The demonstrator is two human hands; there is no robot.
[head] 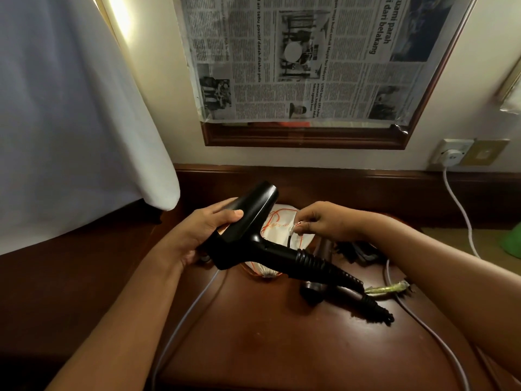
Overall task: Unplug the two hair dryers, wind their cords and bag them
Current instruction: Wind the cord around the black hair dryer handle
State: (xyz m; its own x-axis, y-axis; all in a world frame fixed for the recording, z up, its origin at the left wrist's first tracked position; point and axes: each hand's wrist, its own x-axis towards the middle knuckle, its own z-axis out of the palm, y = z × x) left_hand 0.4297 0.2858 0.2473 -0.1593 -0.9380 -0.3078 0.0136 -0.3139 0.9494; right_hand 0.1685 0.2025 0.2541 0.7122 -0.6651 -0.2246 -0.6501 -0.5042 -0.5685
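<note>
Head view: we grip black hair dryer (248, 221) by barrel in left hand (203, 232), fingers wrapped round it, handle slanting down right above dark wooden worktop (267, 334). Right hand (324, 221) pinches thin cord end (290, 235), fingers narrow, over white drawstring bag (282, 230) lying under dryer. Second dryer (318, 289), grey, lies on worktop beneath handle. White plug (451, 158) sits in wall socket at right. Newspaper (296, 57) covers framed mirror above.

Head-worn view, down, close
</note>
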